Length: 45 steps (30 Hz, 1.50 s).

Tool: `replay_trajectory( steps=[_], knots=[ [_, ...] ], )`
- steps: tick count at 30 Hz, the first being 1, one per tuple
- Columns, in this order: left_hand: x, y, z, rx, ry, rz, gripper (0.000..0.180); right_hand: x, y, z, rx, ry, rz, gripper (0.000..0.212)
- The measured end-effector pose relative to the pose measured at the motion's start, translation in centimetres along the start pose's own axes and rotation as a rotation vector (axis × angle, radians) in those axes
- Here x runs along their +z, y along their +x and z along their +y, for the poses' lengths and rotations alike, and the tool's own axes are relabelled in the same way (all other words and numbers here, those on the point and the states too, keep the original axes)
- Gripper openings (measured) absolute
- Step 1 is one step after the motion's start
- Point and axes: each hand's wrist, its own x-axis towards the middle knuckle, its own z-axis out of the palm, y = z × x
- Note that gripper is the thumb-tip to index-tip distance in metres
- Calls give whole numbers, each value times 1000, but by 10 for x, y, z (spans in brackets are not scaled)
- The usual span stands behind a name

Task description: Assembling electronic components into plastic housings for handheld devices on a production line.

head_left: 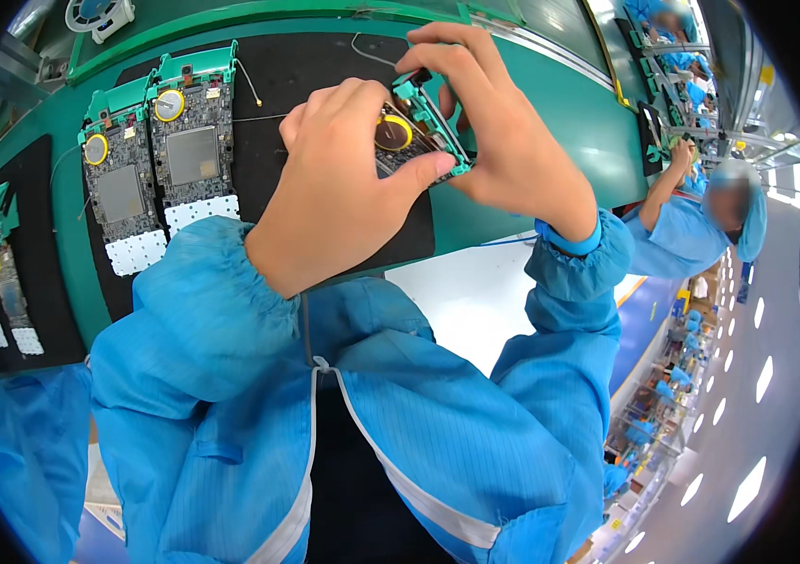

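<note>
Between my hands, over the black mat, is a circuit board [394,133] with a yellow-ringed round cell. My left hand [339,174] is closed around its left side, the thumb lying across the lower part. My right hand [498,122] grips the green plastic frame [437,117] along the board's right edge, fingers curled over its upper end. Whether that frame is fully seated on the board I cannot tell. Left of my hands lie two similar boards, a nearer one [195,141] and a farther-left one [118,179], each with a green frame at its top and a white perforated strip at its bottom.
The black mat [325,61] covers part of the green tabletop [559,113]. Thin cables [249,83] stick out beside the boards. More boards [10,282] rest on another mat at the far left. A co-worker in blue [691,216] sits to the right; a blue sleeve [15,442] shows lower left.
</note>
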Motion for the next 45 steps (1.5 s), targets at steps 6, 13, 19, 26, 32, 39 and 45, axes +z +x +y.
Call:
replay_trajectory(
  steps=[6, 13, 19, 26, 32, 39, 45],
  knots=[
    [9, -4, 0, 61, 62, 41, 49, -7, 0, 1, -27, -57, -98, 62],
    [14, -8, -1, 105, 58, 69, 51, -5, -6, 4, -23, 30, -36, 65],
    [14, -11, -2, 136, 34, 73, 53, -10, -2, -3, -87, -119, -106, 65],
    [-36, -32, 1, -55, 188, -107, 53, -2, 38, 18, -213, -106, -185, 71],
    [-127, -66, -4, 0, 533, 116, 45, 86, 34, 58, -11, -35, 142, 80],
    [-141, -82, -69, -177, 644, 116, 73, 86, -15, 45, 440, 131, 278, 74],
    [-140, -73, -54, -266, 642, -58, 73, 93, -91, 0, 842, 962, 633, 69]
  ],
)
